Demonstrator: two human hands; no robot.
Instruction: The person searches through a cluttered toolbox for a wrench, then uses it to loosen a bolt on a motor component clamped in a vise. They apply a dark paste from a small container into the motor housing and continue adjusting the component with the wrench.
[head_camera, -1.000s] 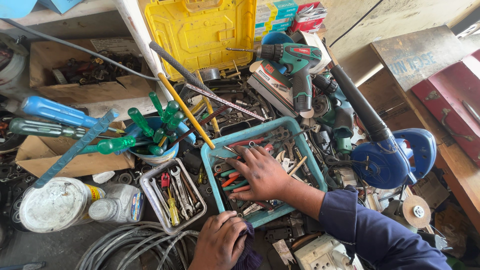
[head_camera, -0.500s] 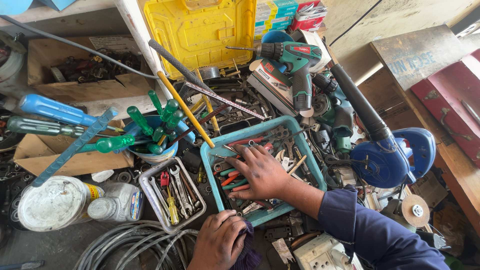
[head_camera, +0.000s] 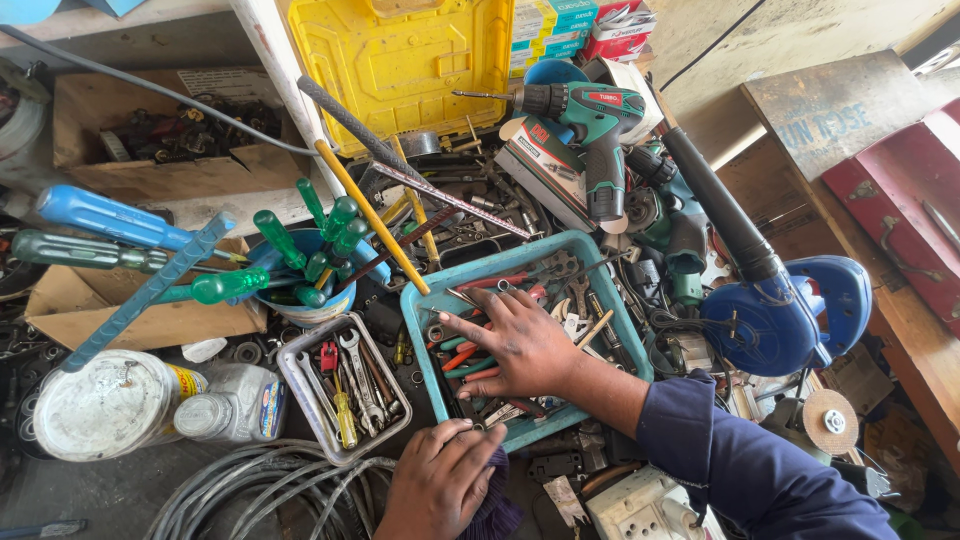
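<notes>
Teal tray (head_camera: 618, 300) sits in the middle of the cluttered bench, between the small metal tray of spanners (head_camera: 345, 392) and the blue blower (head_camera: 790, 315), and my right hand (head_camera: 520, 345) lies flat inside it — fingers spread over the red-handled pliers (head_camera: 462, 357) and loose bits, gripping nothing. My left hand (head_camera: 440, 485) rests low at the near edge with its fingers curled on a dark purple cloth (head_camera: 495, 505); it looks like a loose hold.

To sort through this well, I judge I should rake lightly with my fingertips rather than press down — there are sharp jaws and screwdriver tips in the heap. Lifting one piece clear at a time will stop the tangle shifting. The yellow-shafted tool (head_camera: 370, 215) leaning over the tray's far corner could be knocked, so I should keep my wrist low.
</notes>
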